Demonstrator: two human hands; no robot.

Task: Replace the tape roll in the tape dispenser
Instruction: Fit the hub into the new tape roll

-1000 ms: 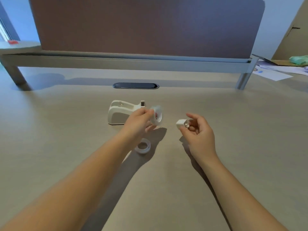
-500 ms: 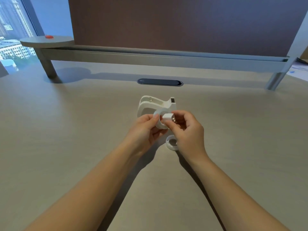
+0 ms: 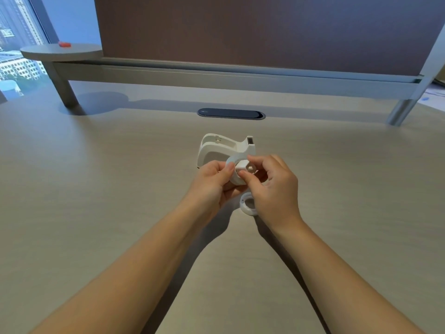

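A white tape dispenser (image 3: 216, 147) stands on the desk with its roll bay bare, just beyond my hands. My left hand (image 3: 212, 183) pinches a clear tape roll (image 3: 234, 180) upright by its rim. My right hand (image 3: 274, 186) grips a small white spool core (image 3: 244, 166) with thumb and fingers, its end set in the roll's centre hole. A second tape ring (image 3: 248, 207) lies flat on the desk under my right hand, partly hidden by it.
The beige desk (image 3: 120, 189) stretches wide on both sides. A dark oval cable port (image 3: 231, 114) sits behind the dispenser. A brown partition panel (image 3: 265, 32) on a grey rail closes the back. A round side shelf (image 3: 62, 51) holds a small red item.
My hands came together: the right hand carried the white core to the tape roll in my left hand and set it in the hole. The camera view shifted, so the dispenser appears more central.
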